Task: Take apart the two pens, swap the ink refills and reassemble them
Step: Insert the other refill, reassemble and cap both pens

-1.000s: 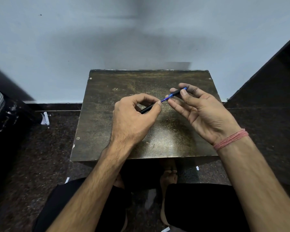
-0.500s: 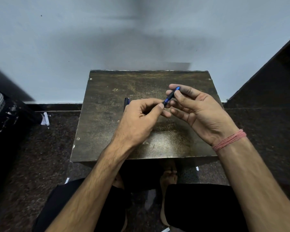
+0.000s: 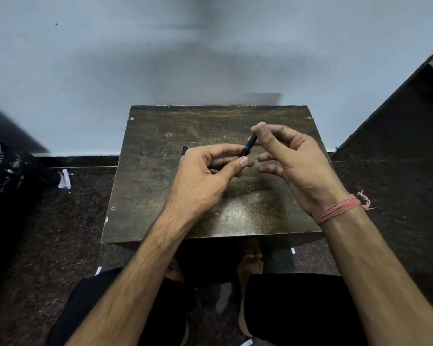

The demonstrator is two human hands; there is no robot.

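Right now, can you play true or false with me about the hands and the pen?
1. Both hands are over the brown table. True.
2. The pen piece held between the hands is bright red. False: it looks dark with blue on it.
3. The right hand has a pink thread tied round its wrist. True.
4. The left hand lies flat on the table. False: it is curled, with its fingers at the pen piece.
5. The wall behind the table is pale. True.

Blue refill gone into pen (image 3: 247, 147); hands closer together.
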